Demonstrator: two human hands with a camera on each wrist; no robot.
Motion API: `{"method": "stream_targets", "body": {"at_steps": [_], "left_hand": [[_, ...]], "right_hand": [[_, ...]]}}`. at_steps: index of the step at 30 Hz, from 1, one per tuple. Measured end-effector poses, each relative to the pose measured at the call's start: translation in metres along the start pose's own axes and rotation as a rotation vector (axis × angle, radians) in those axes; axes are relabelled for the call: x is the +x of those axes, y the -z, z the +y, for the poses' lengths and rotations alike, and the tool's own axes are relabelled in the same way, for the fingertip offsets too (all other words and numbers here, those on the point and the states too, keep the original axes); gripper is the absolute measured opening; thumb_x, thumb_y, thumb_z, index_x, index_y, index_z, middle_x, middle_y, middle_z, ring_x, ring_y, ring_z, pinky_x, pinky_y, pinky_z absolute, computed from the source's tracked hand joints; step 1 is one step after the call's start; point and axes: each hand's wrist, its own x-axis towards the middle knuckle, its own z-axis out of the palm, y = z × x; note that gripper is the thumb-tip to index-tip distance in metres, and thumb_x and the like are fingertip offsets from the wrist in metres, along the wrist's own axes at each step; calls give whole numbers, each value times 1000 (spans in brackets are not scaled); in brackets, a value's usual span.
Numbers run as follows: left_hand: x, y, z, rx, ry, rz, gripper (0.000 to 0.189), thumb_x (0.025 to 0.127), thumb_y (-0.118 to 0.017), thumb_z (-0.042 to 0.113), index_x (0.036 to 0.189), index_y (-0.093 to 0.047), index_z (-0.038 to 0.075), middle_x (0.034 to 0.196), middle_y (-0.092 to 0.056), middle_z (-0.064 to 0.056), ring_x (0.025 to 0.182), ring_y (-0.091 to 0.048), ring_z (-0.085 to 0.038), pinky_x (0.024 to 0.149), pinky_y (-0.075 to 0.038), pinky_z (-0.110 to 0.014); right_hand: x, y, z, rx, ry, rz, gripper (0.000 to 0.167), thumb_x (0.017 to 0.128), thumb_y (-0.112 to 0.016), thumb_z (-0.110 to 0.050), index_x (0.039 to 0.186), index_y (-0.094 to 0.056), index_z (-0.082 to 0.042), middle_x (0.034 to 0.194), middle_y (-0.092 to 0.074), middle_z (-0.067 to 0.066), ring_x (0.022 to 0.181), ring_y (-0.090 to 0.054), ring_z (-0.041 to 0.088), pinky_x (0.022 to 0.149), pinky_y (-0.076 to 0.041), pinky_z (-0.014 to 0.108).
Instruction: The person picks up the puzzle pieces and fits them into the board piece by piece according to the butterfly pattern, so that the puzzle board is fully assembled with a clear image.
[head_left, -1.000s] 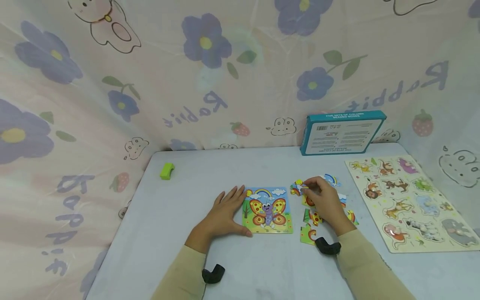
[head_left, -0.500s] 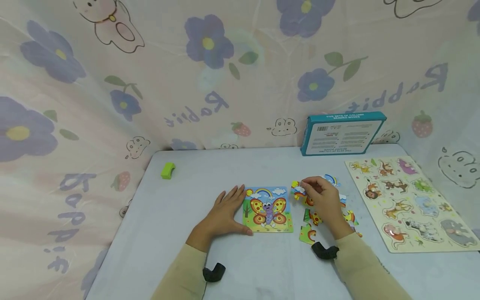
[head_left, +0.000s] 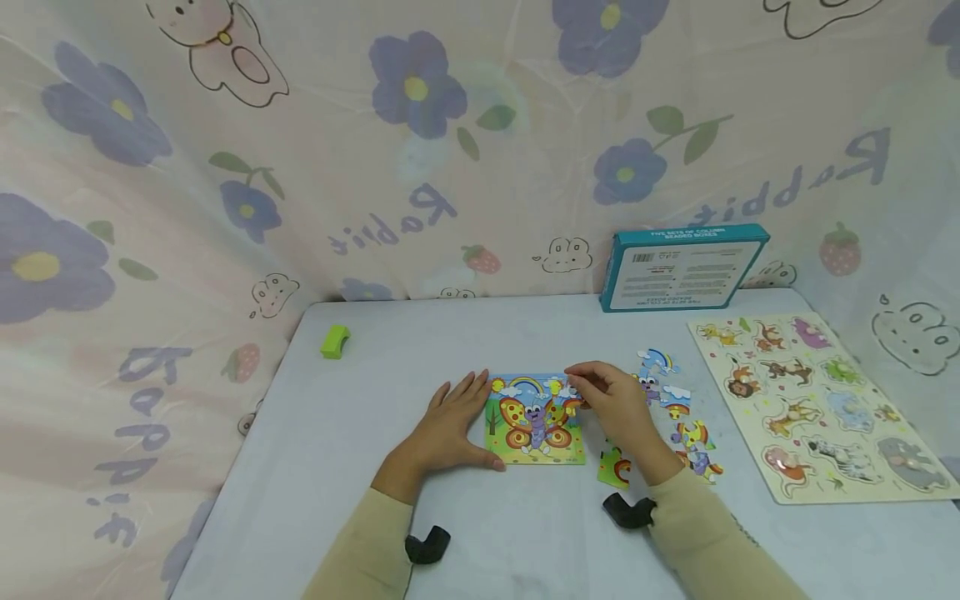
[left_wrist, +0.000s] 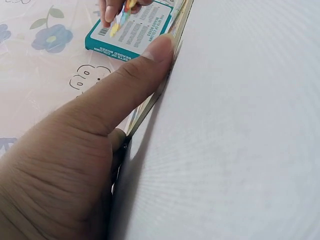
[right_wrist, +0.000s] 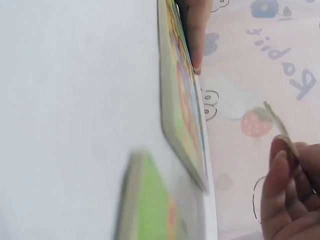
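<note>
A small butterfly puzzle board [head_left: 534, 433] lies flat on the table. My left hand [head_left: 442, 429] rests at its left side with fingers spread and fairly straight, and in the left wrist view the thumb [left_wrist: 145, 62] lies along the board's edge. Over the board's upper right corner, my right hand [head_left: 618, 408] pinches a colourful jigsaw piece [head_left: 557, 388] between thumb and fingers. In the right wrist view that piece [right_wrist: 280, 120] is seen edge-on, raised off the table. Several loose jigsaw pieces, among them a rainbow piece [head_left: 660, 362] and a green piece [head_left: 615, 468], lie right of the board.
A large animal puzzle board [head_left: 817, 408] lies at the right. Behind stands a teal and white box [head_left: 682, 271] against the patterned cloth. A green arch-shaped block [head_left: 334, 342] sits at the far left corner of the white table [head_left: 517, 533].
My right hand has moved left from the loose pieces to the butterfly board, carrying the pinched jigsaw piece and uncovering other pieces. The left hand stays in place.
</note>
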Motion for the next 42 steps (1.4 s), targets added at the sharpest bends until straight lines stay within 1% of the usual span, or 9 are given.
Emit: {"method": "stream_targets", "body": {"at_steps": [4,11,18,22,27,29,31,35,42], "left_hand": [[0,0,-1,-2,0,2,139,72,-86,81,175,-22,14,181,-6,6,166,1,-16,130,3,-50],[1,1,-2,-5,-14,7,139,73,-84,82,175,-21,13,182,-8,4,166,0,-17,130,2,-50],[2,0,-3,-14,-22,1,138,73,-83,84,175,-22,13,182,-8,4,165,1,-16,130,2,-51],[1,1,-2,-10,-27,4,138,73,-83,83,175,-22,12,182,-9,3,166,-1,-17,130,2,-52],[0,2,-2,6,-23,2,139,73,-84,83,175,-21,13,182,-8,4,165,1,-15,130,2,-51],[0,2,-2,11,-20,1,138,73,-84,83,175,-21,13,181,-7,4,165,1,-15,131,2,-52],[0,2,-2,12,-17,0,138,73,-83,83,175,-21,13,181,-7,4,165,1,-15,131,2,-52],[0,0,-3,14,-13,-12,138,73,-82,85,175,-21,14,181,-6,6,165,1,-16,130,3,-51],[0,0,-2,-3,-22,-9,139,73,-82,84,175,-21,12,182,-7,3,166,1,-18,130,4,-51]], "right_hand": [[4,-12,-6,-35,-46,-88,22,111,-67,-13,127,-74,0,111,-74,9,90,-72,24,74,-63,30],[12,-34,-10,-36,-138,-191,20,110,-67,-8,127,-72,1,96,-70,8,70,-70,22,62,-61,32],[18,-47,-4,-16,-196,-220,24,109,-66,-6,132,-69,0,105,-70,8,81,-73,19,71,-64,32],[14,-44,-7,-191,-92,-273,27,109,-69,-9,135,-71,-3,117,-69,7,92,-68,19,80,-62,37],[7,-35,-14,-546,263,-473,30,107,-71,-9,137,-74,-4,143,-65,15,126,-63,36,107,-53,54],[5,-31,-17,-648,360,-536,35,107,-71,-10,142,-72,-5,155,-59,16,140,-55,42,111,-49,61],[5,-28,-18,-704,378,-579,43,107,-72,-10,149,-67,-6,162,-54,14,145,-50,44,109,-49,65],[4,-24,-18,-790,329,-650,56,105,-75,-12,159,-59,-9,169,-46,9,152,-42,44,107,-48,68],[1,-35,-19,-894,296,-663,64,103,-74,-10,164,-52,-11,173,-38,9,155,-34,50,109,-44,73]]}}
